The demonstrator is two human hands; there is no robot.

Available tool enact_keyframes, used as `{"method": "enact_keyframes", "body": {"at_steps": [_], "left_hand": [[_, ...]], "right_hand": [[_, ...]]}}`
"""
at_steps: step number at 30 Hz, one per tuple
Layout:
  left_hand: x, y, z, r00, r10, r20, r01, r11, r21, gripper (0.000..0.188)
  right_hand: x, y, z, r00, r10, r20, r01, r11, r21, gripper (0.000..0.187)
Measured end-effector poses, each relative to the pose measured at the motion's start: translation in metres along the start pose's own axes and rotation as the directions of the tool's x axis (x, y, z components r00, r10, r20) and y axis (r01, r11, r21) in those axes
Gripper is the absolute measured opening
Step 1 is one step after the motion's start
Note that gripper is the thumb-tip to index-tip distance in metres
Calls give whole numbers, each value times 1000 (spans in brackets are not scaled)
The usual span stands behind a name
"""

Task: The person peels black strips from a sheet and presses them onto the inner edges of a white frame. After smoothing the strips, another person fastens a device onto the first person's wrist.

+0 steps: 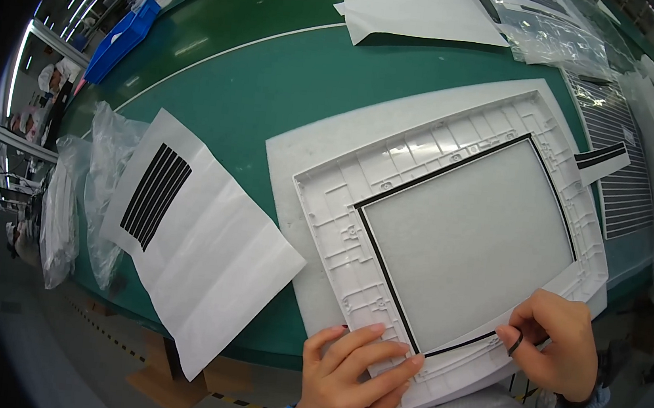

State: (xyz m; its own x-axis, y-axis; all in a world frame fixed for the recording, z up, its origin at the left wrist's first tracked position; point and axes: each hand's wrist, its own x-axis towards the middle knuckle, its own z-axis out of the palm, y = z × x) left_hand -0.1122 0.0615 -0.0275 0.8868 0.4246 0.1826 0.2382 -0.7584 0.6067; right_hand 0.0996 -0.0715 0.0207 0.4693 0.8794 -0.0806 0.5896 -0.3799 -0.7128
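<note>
A white plastic frame (326, 208) with ribbed edges lies on a white foam sheet (288, 152). Thin black adhesive foam strip (387, 278) lines several sides of its rectangular opening. My left hand (356, 378) rests on the frame's near left corner, fingers spread, fingertips beside the strip's corner. Along the near side, my right hand (555, 343) pinches the loose end of a black strip (515, 343) between thumb and forefinger. That end curls up off the frame, while the part toward my left hand lies along the opening's edge.
White backing paper (203, 247) with several black strips lies left, beside clear plastic bags (109, 189). A small paper piece with a black strip (602, 161) overlaps the frame's right side, near a striped sheet (616, 186). White paper (419, 10) and a blue bin (121, 39) are farther back.
</note>
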Motion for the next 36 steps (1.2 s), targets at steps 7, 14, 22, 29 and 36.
{"method": "enact_keyframes", "body": {"at_steps": [7, 14, 22, 29, 36], "left_hand": [[-1, 0, 0, 1000, -24, 17, 24, 999, 22, 28], [13, 5, -12, 986, 154, -62, -153, 988, 13, 17], [10, 0, -4, 990, 98, -104, -105, 992, -64, 20], [9, -1, -3, 990, 96, -105, -103, 992, -70, 20], [9, -1, -3, 990, 95, -101, -102, 992, -73, 20]], "right_hand": [[2, 5, 1, 994, 78, 77, -77, 997, -16, 17], [3, 5, 2, 993, 72, 97, -68, 997, -36, 17], [2, 8, 5, 997, 23, 75, -20, 999, -41, 18], [3, 9, 6, 997, 4, 78, 2, 997, -77, 18], [2, 9, 7, 996, -6, 84, 14, 996, -85, 18]]}}
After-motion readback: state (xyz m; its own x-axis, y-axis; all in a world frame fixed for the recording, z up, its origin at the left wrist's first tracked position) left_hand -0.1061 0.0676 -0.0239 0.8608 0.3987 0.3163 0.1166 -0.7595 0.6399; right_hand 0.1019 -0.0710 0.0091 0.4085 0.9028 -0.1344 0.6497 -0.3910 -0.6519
